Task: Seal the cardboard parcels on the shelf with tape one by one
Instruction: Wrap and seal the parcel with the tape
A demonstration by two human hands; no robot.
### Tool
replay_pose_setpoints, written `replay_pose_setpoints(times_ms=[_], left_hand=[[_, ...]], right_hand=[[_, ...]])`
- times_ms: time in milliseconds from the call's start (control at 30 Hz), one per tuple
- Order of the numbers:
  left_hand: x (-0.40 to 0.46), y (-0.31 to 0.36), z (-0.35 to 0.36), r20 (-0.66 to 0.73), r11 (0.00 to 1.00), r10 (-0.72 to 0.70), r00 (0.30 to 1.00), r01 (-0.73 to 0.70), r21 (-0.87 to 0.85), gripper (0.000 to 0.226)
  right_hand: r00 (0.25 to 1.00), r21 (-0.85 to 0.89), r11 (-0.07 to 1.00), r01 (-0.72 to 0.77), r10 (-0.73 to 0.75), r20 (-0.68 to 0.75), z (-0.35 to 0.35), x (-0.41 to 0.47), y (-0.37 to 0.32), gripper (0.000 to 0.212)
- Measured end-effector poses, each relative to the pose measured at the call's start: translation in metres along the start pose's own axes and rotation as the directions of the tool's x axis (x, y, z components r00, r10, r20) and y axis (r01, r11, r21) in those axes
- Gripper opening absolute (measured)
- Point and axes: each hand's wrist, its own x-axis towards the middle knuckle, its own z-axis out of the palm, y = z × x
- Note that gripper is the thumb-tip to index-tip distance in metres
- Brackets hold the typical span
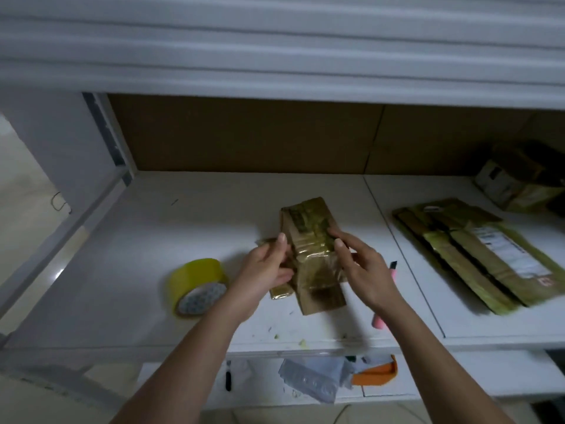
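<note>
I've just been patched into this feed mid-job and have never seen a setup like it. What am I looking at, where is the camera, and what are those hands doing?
There is no machine here: a person works with bare hands, and the single picture comes from a camera worn on their head, looking forward and down.

Both arms reach onto a white shelf. The left hand and right hand hold the sides of a small cardboard parcel wrapped in glossy tape, each with a grip on one edge.

Left of it stands a yellow tape roll. A pink tool lies partly hidden behind the right arm; what it is I cannot tell. More taped parcels lie to the right.
</note>
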Motion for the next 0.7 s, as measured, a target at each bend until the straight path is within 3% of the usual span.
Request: replay_pose_setpoints(times_ms=[133,400,533,700], left_hand=[[0.005,-0.007,0.006,-0.033,0.989,0.008,0.999,-0.012,-0.151,0.047],[0.01,-0.012,0.008,-0.067,0.994,0.039,0.997,-0.045,-0.104,0.015],[0.012,-0.018,0.008,-0.083,0.989,0.013,0.996,-0.025,-0.143,0.014],[0.016,-0.026,0.012,-0.079,0.999,-0.004,0.997,0.0,-0.052,0.019]], right_hand=[[0.997,0.048,0.998,-0.039,0.042,-0.065,0.0,-0.015,0.011,0.035],[0.996,0.075,0.997,-0.024,0.03,-0.085,0.003,-0.011,0.017,0.031],[0.995,0.092,0.996,-0.017,0.026,-0.093,0.003,-0.011,0.021,0.028],[0.996,0.139,0.99,-0.011,0.023,-0.091,0.004,-0.011,0.025,0.032]])
